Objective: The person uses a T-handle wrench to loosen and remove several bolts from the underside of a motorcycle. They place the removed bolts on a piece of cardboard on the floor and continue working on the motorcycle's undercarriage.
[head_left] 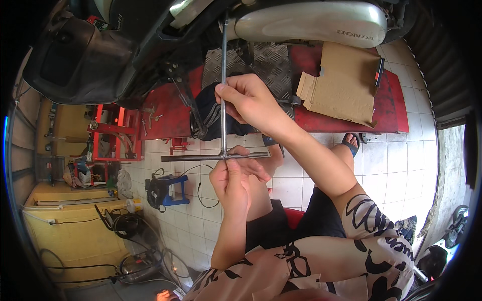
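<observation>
A long silver metal T-shaped wrench point(224, 120) stands between the two hands, its shaft running up toward the black-and-silver motorbike point(311, 22) and its dark crossbar nearest the person. The right hand point(246, 100) has its fingers closed around the middle of the shaft, the thumb lying along it. The left hand point(232, 178) holds the wrench loosely where shaft meets crossbar, thumb on the near side, other fingers spread along the bar's right half. Beyond is a red metal table point(394, 98), bearing a flattened brown cardboard box point(341, 85) and a grey tread-patterned metal plate point(273, 57).
</observation>
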